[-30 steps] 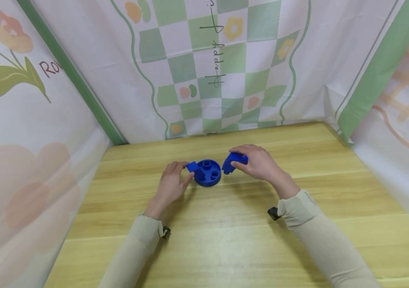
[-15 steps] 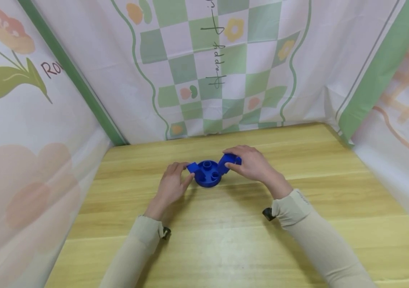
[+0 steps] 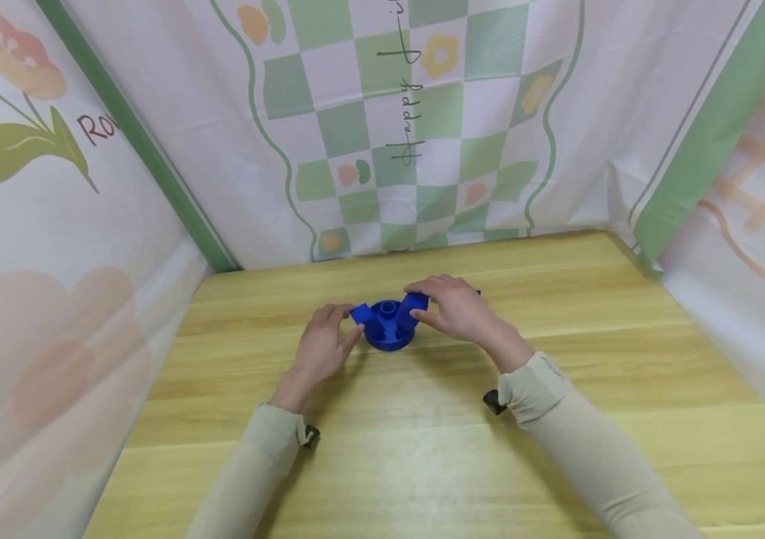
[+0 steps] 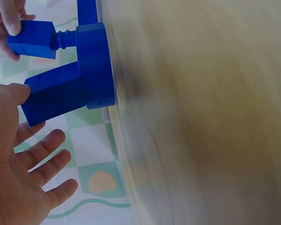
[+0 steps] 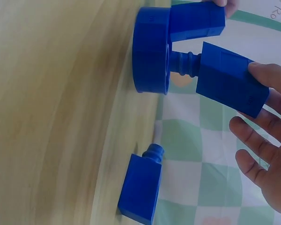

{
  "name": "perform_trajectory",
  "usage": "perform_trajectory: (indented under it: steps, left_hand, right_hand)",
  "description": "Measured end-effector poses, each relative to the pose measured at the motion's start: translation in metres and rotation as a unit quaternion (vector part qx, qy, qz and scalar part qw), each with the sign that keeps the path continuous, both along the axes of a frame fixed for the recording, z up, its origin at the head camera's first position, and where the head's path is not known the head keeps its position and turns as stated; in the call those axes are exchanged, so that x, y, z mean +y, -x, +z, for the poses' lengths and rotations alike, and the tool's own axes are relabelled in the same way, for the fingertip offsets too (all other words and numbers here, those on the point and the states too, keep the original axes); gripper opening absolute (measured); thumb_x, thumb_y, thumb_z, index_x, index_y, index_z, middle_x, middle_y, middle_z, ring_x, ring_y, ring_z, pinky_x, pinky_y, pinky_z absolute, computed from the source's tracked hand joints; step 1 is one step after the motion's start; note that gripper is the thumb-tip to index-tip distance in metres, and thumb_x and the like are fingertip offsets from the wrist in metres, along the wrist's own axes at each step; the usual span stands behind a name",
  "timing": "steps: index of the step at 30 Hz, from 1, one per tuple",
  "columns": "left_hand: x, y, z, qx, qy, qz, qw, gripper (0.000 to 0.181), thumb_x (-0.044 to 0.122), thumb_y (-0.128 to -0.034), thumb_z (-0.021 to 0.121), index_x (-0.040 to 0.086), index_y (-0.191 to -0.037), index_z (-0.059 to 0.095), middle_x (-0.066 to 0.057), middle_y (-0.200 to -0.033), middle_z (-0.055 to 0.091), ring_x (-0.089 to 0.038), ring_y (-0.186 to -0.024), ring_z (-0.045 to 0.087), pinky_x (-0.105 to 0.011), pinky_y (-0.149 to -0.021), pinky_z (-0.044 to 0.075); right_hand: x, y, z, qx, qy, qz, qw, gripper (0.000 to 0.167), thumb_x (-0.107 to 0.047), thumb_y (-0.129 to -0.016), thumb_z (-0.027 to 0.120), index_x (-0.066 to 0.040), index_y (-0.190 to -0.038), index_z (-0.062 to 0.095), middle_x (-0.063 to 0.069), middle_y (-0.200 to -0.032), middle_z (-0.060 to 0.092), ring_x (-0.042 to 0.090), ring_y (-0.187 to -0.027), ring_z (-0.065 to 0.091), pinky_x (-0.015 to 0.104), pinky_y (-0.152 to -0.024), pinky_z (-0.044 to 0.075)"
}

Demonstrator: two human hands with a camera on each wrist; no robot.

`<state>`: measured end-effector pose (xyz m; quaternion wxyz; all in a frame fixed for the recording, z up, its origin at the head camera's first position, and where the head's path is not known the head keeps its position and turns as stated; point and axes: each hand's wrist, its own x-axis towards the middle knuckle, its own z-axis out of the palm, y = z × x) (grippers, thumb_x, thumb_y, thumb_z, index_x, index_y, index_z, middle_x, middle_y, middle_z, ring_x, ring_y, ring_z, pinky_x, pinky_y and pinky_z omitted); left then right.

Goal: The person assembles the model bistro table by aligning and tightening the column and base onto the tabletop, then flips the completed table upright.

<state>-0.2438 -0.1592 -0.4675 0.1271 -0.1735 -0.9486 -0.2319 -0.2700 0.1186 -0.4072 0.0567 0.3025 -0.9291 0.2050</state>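
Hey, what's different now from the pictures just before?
The right hand moved to the left, bringing its blue block over from beside the round base, so the block's ridged peg is now at the base. It hasn't let go. The left hand stayed put, pinching the other block, and the base stayed too.

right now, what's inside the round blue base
An open socket at the back; the left block and right block cover what's beneath. The tip of the right block's peg is hidden.
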Motion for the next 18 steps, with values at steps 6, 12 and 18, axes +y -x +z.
perform_trajectory:
  steps: [6,12,18]
  left_hand:
    - [0.0,0.0,0.001,-0.002,0.002,-0.002,1.0,0.051,0.046,-0.1026,0.051,0.011,-0.139,0.055,-0.01,-0.122,0.063,-0.027,-0.116,0.057,-0.045,-0.1,0.051]
    - [0.0,0.0,0.002,0.006,0.0,-0.006,1.0,0.051,0.045,-0.1023,0.053,0.009,-0.138,0.055,-0.011,-0.119,0.064,-0.027,-0.113,0.058,-0.046,-0.098,0.051]
    - [-0.001,0.0,0.001,0.009,0.002,-0.006,0.9999,0.05,0.045,-0.1023,0.052,0.011,-0.139,0.055,-0.011,-0.119,0.064,-0.027,-0.112,0.058,-0.046,-0.097,0.051]
  right_hand:
    - [-0.004,0.001,-0.002,0.014,-0.01,0.01,0.9998,0.047,-0.037,-0.094,0.069,-0.017,-0.136,0.061,0.007,-0.132,0.066,0.031,-0.125,0.059,0.054,-0.108,0.045]
    - [-0.007,0.002,-0.004,0.036,-0.022,0.017,0.999,0.046,-0.036,-0.093,0.07,-0.017,-0.134,0.063,0.007,-0.129,0.067,0.031,-0.121,0.061,0.054,-0.106,0.046]
    - [-0.011,0.004,-0.009,0.046,-0.038,0.028,0.9978,0.044,-0.034,-0.092,0.072,-0.017,-0.132,0.064,0.007,-0.126,0.069,0.03,-0.116,0.063,0.052,-0.101,0.05]
